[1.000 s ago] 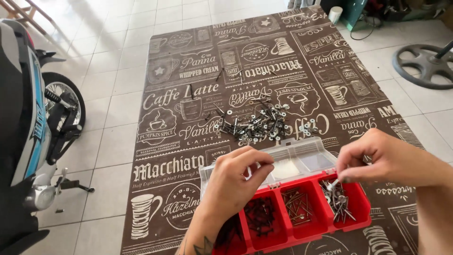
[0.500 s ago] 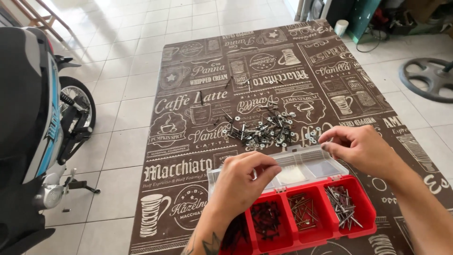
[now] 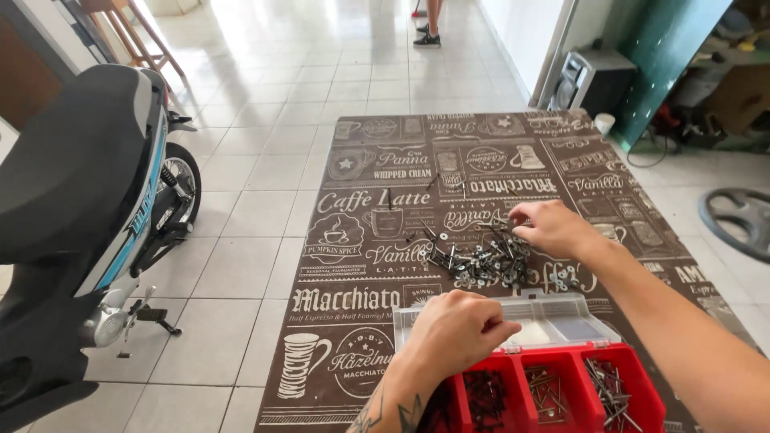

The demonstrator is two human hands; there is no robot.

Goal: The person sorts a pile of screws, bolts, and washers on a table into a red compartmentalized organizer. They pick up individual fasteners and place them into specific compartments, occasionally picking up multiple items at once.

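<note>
A single head-worn camera looks forward and steeply down from above the person's own arms, close over the brown printed mat (image 3: 361, 240) on the tiled floor (image 3: 249, 208). The red compartment box (image 3: 553, 393) sits at the bottom edge, a parked scooter (image 3: 80, 200) at left, the hallway ahead.

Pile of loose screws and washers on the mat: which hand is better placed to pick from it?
Right. The right hand is stretched out with its fingertips on the far edge of the pile of screws and washers. The left hand is curled loosely over the red organizer box, nearer the body.
</note>
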